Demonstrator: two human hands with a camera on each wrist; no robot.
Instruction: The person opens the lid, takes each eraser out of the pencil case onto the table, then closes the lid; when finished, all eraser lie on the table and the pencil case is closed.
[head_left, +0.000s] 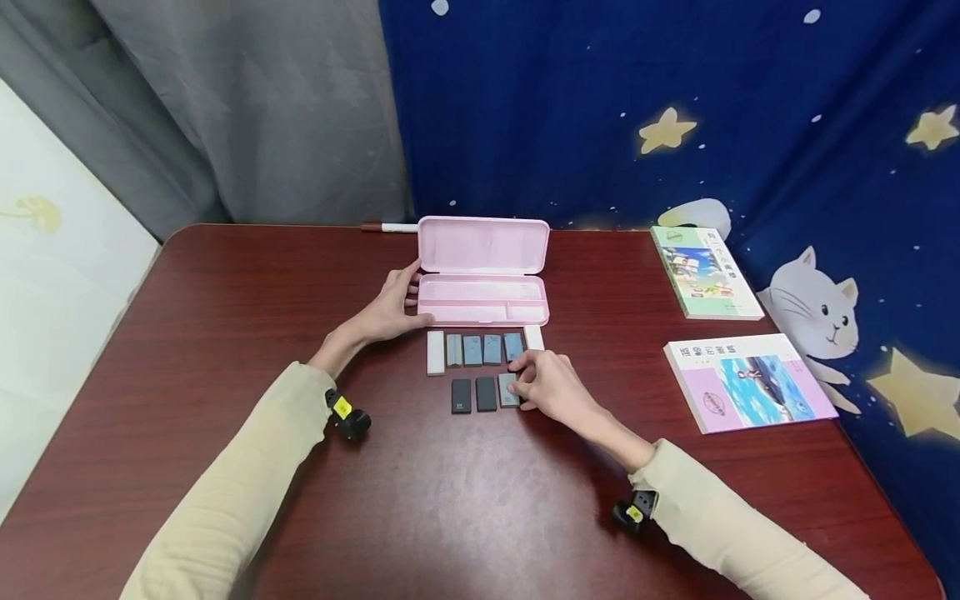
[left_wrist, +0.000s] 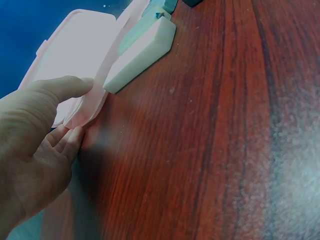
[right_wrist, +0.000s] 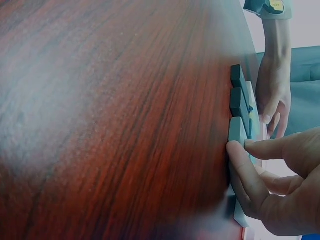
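Observation:
An open pink pencil case (head_left: pixel 483 314) lies on the table, its lid (head_left: pixel 483 246) tipped back. My left hand (head_left: pixel 388 308) holds the case's left end, thumb by the front corner and fingers along the side. Below the case, a row of small erasers runs from a white eraser (head_left: pixel 436 353) through several blue ones to another white eraser (head_left: pixel 533 337) on the right. Nearer me lie two dark erasers (head_left: pixel 461 396) beside a grey-blue eraser (head_left: pixel 507 390). My right hand (head_left: pixel 557 387) pinches the grey-blue eraser at its right side, partly hiding it and another dark piece.
Two books lie at the right, a green-edged book (head_left: pixel 705 275) behind a purple and white book (head_left: pixel 750 383). A white and brown marker (head_left: pixel 393 227) lies along the back edge, left of the case. Curtains (head_left: pixel 525 108) hang behind the table.

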